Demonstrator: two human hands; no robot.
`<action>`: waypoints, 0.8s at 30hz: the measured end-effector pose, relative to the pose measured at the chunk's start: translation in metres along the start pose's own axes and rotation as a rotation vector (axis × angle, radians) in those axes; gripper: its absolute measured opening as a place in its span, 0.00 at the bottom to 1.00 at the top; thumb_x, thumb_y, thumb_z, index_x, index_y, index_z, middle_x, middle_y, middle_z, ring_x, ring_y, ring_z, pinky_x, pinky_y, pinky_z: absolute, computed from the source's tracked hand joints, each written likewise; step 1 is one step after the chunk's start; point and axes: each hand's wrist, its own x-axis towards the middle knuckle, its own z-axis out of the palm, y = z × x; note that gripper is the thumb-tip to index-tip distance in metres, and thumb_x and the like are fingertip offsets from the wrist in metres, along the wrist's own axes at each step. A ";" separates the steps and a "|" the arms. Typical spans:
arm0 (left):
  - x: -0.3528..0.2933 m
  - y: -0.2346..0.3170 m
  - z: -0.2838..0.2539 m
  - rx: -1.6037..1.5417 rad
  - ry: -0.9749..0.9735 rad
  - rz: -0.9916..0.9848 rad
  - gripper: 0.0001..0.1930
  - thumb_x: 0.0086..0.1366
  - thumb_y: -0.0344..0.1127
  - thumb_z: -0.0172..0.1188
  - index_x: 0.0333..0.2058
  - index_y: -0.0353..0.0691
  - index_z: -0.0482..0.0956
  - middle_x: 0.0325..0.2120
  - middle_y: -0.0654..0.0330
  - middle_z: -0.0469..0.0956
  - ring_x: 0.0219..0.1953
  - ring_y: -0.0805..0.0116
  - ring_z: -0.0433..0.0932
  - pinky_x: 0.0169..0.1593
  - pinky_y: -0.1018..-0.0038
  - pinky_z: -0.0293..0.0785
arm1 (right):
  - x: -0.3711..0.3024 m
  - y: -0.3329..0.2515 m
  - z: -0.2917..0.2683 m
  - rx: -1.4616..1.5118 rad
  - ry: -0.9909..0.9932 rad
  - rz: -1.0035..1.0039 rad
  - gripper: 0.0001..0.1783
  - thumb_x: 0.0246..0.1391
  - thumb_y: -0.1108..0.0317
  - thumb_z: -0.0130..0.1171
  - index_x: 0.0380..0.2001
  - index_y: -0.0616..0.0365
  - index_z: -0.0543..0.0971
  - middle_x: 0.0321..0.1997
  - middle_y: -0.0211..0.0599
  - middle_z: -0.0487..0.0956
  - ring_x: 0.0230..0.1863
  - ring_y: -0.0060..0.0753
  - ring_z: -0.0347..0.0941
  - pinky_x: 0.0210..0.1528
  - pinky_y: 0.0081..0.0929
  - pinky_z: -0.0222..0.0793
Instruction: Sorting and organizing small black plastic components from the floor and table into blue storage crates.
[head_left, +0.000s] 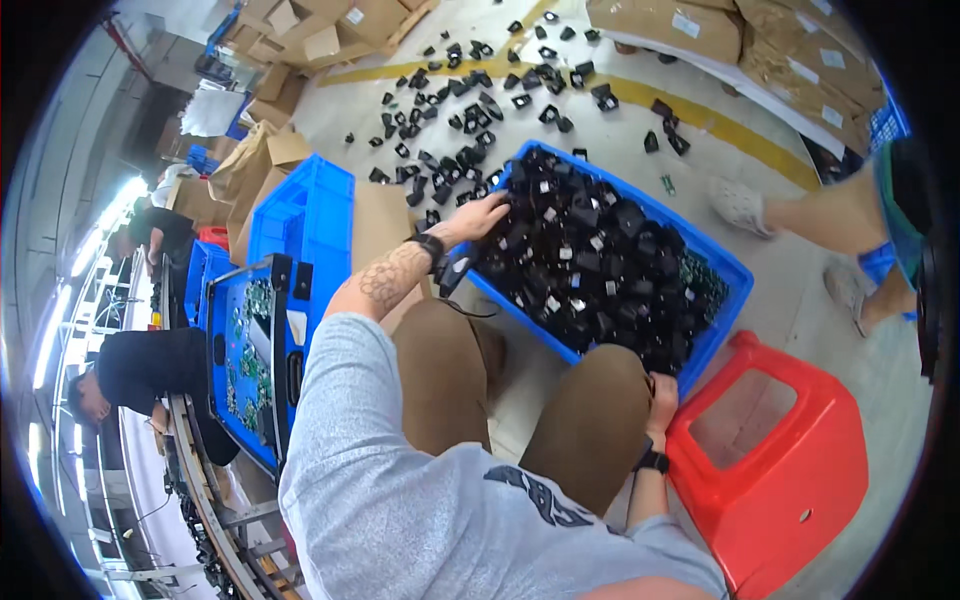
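Brown cartons (700, 25) with small white labels are lying along the far right, and more cartons (330, 25) are piling up far left. A yellow line (640, 92) is crossing the floor (600, 130) between them, with loose black parts (470, 95) scattered over it, leaving little open room. You are gripping the blue bin (722, 262), full of black parts (590, 260): your left hand (478, 217) is spreading wide over the parts at its far left edge, your right hand (662, 392) is curling on its near rim. A red stool (775, 470) is crowding the bin's near right corner.
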 end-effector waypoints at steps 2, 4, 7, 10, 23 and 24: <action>-0.001 -0.051 0.009 -0.067 -0.102 -0.133 0.28 0.67 0.56 0.42 0.50 0.36 0.73 0.42 0.40 0.77 0.47 0.42 0.75 0.51 0.59 0.69 | -0.010 0.013 -0.006 -0.065 -0.016 0.045 0.10 0.44 0.79 0.57 0.33 0.61 0.78 0.34 0.45 0.76 0.39 0.49 0.72 0.42 0.38 0.69; -0.006 -0.111 0.019 -0.059 -0.202 -0.233 0.29 0.67 0.56 0.42 0.43 0.33 0.78 0.40 0.39 0.77 0.49 0.43 0.73 0.52 0.59 0.68 | -0.013 0.018 -0.003 -0.112 -0.016 0.052 0.12 0.42 0.81 0.56 0.34 0.62 0.77 0.33 0.47 0.76 0.38 0.50 0.72 0.42 0.39 0.69; -0.029 -0.194 0.050 0.042 -0.101 -0.213 0.26 0.67 0.53 0.41 0.45 0.36 0.77 0.43 0.39 0.76 0.50 0.43 0.73 0.54 0.58 0.67 | -0.009 0.015 0.012 -0.122 -0.011 0.076 0.13 0.40 0.81 0.56 0.34 0.63 0.77 0.32 0.47 0.75 0.38 0.50 0.72 0.41 0.39 0.69; -0.028 -0.204 0.141 0.006 0.220 0.067 0.21 0.68 0.39 0.41 0.52 0.32 0.69 0.46 0.41 0.74 0.49 0.45 0.73 0.50 0.58 0.70 | -0.013 0.016 -0.001 -0.197 -0.085 0.075 0.13 0.44 0.80 0.54 0.37 0.62 0.76 0.33 0.45 0.75 0.39 0.47 0.71 0.44 0.38 0.68; 0.057 -0.077 0.117 -0.660 -0.098 -0.427 0.28 0.70 0.54 0.36 0.41 0.33 0.75 0.38 0.38 0.76 0.43 0.35 0.73 0.48 0.51 0.68 | 0.010 0.097 -0.053 -0.284 -0.247 0.759 0.09 0.57 0.69 0.54 0.36 0.64 0.77 0.34 0.47 0.79 0.38 0.38 0.75 0.42 0.30 0.69; 0.061 -0.085 0.110 -0.703 -0.163 -0.314 0.26 0.70 0.53 0.38 0.43 0.34 0.75 0.39 0.39 0.77 0.43 0.36 0.74 0.48 0.53 0.69 | 0.019 0.093 -0.055 -0.294 -0.264 0.772 0.09 0.57 0.69 0.54 0.36 0.64 0.77 0.34 0.47 0.79 0.38 0.38 0.75 0.42 0.30 0.69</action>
